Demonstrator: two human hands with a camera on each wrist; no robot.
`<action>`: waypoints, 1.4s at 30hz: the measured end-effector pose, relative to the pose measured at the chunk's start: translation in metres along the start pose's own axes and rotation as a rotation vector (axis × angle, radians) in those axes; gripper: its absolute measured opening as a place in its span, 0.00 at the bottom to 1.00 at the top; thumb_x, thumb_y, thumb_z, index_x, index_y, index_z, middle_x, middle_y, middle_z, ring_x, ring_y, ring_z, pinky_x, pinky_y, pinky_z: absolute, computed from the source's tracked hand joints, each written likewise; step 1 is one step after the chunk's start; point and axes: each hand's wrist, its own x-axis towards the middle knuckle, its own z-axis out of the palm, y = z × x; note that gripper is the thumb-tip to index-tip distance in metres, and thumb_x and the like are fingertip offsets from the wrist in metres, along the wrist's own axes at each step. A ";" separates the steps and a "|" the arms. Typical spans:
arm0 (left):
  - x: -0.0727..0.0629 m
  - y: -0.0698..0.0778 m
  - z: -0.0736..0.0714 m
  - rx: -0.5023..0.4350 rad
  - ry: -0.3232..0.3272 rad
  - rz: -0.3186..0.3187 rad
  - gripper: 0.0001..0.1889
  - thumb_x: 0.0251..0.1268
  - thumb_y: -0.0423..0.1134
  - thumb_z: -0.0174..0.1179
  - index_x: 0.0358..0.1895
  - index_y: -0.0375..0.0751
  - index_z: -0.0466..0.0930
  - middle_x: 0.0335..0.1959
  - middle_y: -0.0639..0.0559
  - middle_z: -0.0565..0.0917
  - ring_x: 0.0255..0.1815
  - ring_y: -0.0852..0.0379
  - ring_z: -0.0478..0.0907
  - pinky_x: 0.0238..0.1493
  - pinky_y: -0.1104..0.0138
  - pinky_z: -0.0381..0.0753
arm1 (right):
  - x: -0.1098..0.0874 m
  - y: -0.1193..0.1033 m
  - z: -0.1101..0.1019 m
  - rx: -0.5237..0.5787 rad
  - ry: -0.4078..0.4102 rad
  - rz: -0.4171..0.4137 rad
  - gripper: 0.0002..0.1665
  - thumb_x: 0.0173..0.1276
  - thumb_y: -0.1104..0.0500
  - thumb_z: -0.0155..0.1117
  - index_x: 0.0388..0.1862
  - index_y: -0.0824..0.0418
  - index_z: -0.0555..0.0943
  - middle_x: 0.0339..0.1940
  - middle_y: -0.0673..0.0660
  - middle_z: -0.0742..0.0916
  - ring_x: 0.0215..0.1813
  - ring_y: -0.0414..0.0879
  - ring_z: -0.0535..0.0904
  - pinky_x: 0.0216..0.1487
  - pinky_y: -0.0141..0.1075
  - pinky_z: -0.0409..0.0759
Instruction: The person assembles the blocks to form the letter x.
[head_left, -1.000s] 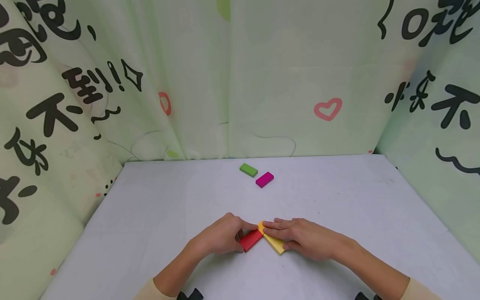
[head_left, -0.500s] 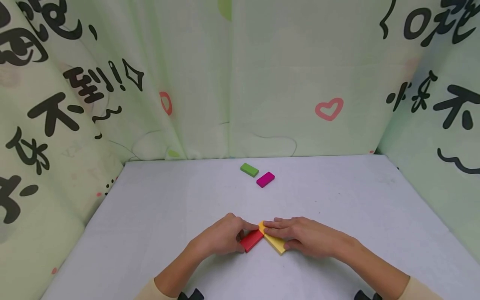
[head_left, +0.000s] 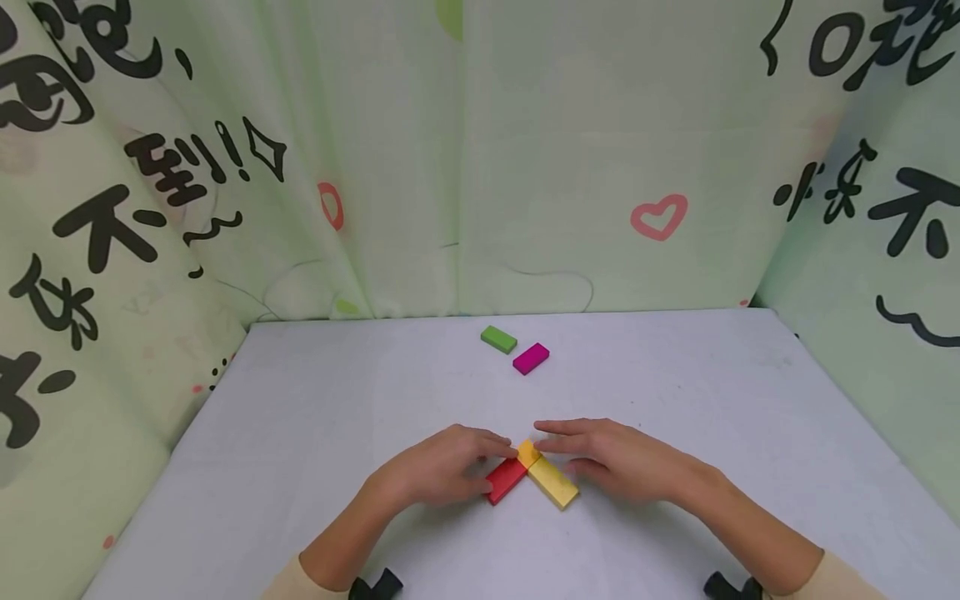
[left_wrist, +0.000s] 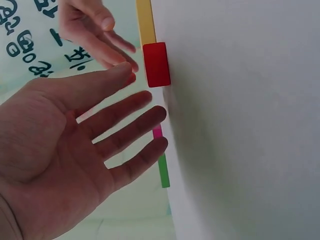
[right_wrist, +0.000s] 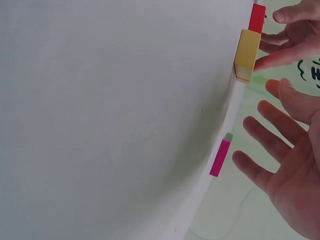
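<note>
A red block (head_left: 507, 480) and a yellow block (head_left: 554, 483) lie angled on the white table, meeting at a small orange piece (head_left: 528, 454) at their far ends. My left hand (head_left: 453, 467) is beside the red block, its fingers loosely extended and thumb near the block's side. In the left wrist view, that hand's palm (left_wrist: 65, 135) shows nothing in its grasp. Just right of the yellow block is my right hand (head_left: 622, 460), fingers spread, fingertips close to the orange piece. The right wrist view shows this hand (right_wrist: 295, 160) holding nothing.
Farther back on the table (head_left: 360, 375) lie a green block (head_left: 498, 339) and a magenta block (head_left: 531, 359), close to each other. A pale green curtain (head_left: 540, 167) with black lettering and hearts surrounds the table's back and sides.
Both hands have loosened from the blocks. The right hand has lifted off the yellow block, uncovering it and the orange piece; the left has eased from the red one. The blocks look unmoved.
</note>
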 end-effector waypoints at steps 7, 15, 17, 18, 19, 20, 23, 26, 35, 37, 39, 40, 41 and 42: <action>0.000 0.002 0.002 0.107 -0.071 0.030 0.29 0.77 0.37 0.60 0.78 0.59 0.70 0.82 0.62 0.64 0.81 0.52 0.66 0.76 0.57 0.71 | 0.006 0.004 -0.005 0.002 0.047 0.032 0.28 0.76 0.60 0.65 0.74 0.49 0.78 0.78 0.52 0.76 0.76 0.56 0.74 0.69 0.57 0.77; -0.001 0.003 0.004 0.142 -0.112 0.022 0.31 0.79 0.47 0.59 0.81 0.65 0.63 0.84 0.65 0.59 0.83 0.46 0.61 0.79 0.42 0.64 | 0.011 0.011 -0.007 0.018 0.060 0.050 0.29 0.77 0.59 0.65 0.75 0.51 0.77 0.79 0.51 0.75 0.77 0.56 0.73 0.70 0.57 0.76; -0.001 0.002 0.006 0.124 -0.120 0.012 0.32 0.79 0.49 0.59 0.81 0.67 0.61 0.84 0.66 0.58 0.84 0.46 0.59 0.78 0.38 0.62 | 0.012 0.012 -0.007 0.019 0.064 0.055 0.28 0.77 0.59 0.65 0.75 0.51 0.77 0.79 0.50 0.75 0.77 0.56 0.73 0.70 0.57 0.76; -0.002 0.002 0.006 0.115 -0.122 0.009 0.32 0.79 0.49 0.58 0.81 0.68 0.61 0.84 0.67 0.58 0.84 0.46 0.59 0.78 0.37 0.61 | 0.013 0.013 -0.007 0.017 0.066 0.056 0.28 0.77 0.59 0.65 0.75 0.52 0.77 0.79 0.50 0.75 0.77 0.56 0.73 0.70 0.58 0.76; -0.002 0.001 0.007 0.108 -0.125 0.006 0.32 0.79 0.50 0.59 0.82 0.69 0.60 0.84 0.68 0.57 0.84 0.46 0.58 0.78 0.36 0.60 | 0.013 0.014 -0.008 0.015 0.069 0.058 0.28 0.76 0.59 0.65 0.74 0.52 0.77 0.79 0.50 0.75 0.77 0.56 0.73 0.70 0.58 0.76; -0.002 0.001 0.007 0.106 -0.127 0.003 0.33 0.79 0.50 0.59 0.82 0.69 0.60 0.84 0.68 0.57 0.85 0.46 0.58 0.78 0.36 0.59 | 0.013 0.015 -0.009 0.013 0.072 0.061 0.28 0.76 0.59 0.65 0.74 0.52 0.77 0.79 0.51 0.75 0.77 0.56 0.73 0.70 0.58 0.76; -0.001 0.000 0.009 0.112 -0.131 -0.004 0.32 0.78 0.50 0.59 0.81 0.70 0.60 0.84 0.70 0.55 0.85 0.47 0.57 0.79 0.36 0.59 | 0.014 0.017 -0.011 0.011 0.080 0.067 0.28 0.76 0.59 0.65 0.74 0.53 0.78 0.79 0.52 0.76 0.76 0.57 0.74 0.70 0.58 0.76; -0.001 -0.001 0.010 0.125 -0.134 -0.013 0.32 0.78 0.48 0.59 0.81 0.69 0.61 0.84 0.72 0.55 0.85 0.48 0.56 0.79 0.37 0.59 | 0.016 0.021 -0.014 0.015 0.093 0.072 0.28 0.76 0.59 0.66 0.73 0.55 0.78 0.78 0.53 0.76 0.76 0.57 0.74 0.70 0.58 0.76; -0.001 0.002 0.011 0.137 -0.145 -0.022 0.33 0.78 0.46 0.61 0.81 0.69 0.61 0.84 0.73 0.54 0.85 0.48 0.56 0.79 0.37 0.60 | 0.024 0.033 -0.020 0.023 0.125 0.124 0.28 0.75 0.59 0.67 0.73 0.56 0.78 0.77 0.56 0.77 0.76 0.59 0.74 0.70 0.59 0.76; -0.001 0.002 0.011 0.138 -0.147 -0.023 0.33 0.78 0.46 0.61 0.81 0.68 0.61 0.84 0.72 0.53 0.85 0.49 0.56 0.79 0.37 0.60 | 0.027 0.036 -0.022 0.023 0.130 0.145 0.28 0.75 0.59 0.67 0.73 0.56 0.78 0.77 0.56 0.77 0.76 0.59 0.74 0.70 0.59 0.76; -0.002 0.003 0.010 0.141 -0.148 -0.023 0.33 0.78 0.46 0.61 0.81 0.68 0.61 0.84 0.72 0.53 0.85 0.49 0.56 0.78 0.37 0.60 | 0.030 0.039 -0.023 0.026 0.138 0.158 0.28 0.75 0.59 0.67 0.73 0.57 0.78 0.76 0.58 0.78 0.76 0.60 0.73 0.70 0.60 0.76; -0.002 0.003 0.010 0.140 -0.149 -0.024 0.33 0.78 0.46 0.61 0.81 0.68 0.61 0.84 0.72 0.53 0.85 0.49 0.56 0.78 0.37 0.60 | 0.032 0.040 -0.024 0.027 0.142 0.160 0.28 0.75 0.59 0.67 0.72 0.57 0.78 0.76 0.58 0.78 0.76 0.61 0.73 0.70 0.60 0.76; -0.002 0.003 0.010 0.137 -0.151 -0.027 0.33 0.78 0.46 0.61 0.81 0.68 0.61 0.84 0.72 0.53 0.86 0.49 0.56 0.78 0.36 0.60 | 0.034 0.042 -0.024 0.029 0.145 0.161 0.28 0.75 0.59 0.67 0.72 0.58 0.79 0.75 0.59 0.78 0.76 0.61 0.73 0.70 0.61 0.75; -0.002 0.003 0.010 0.132 -0.153 -0.029 0.33 0.78 0.46 0.61 0.81 0.68 0.61 0.84 0.72 0.54 0.86 0.49 0.56 0.78 0.36 0.60 | 0.035 0.043 -0.023 0.030 0.150 0.159 0.28 0.75 0.60 0.67 0.72 0.58 0.79 0.75 0.60 0.79 0.76 0.62 0.73 0.70 0.61 0.75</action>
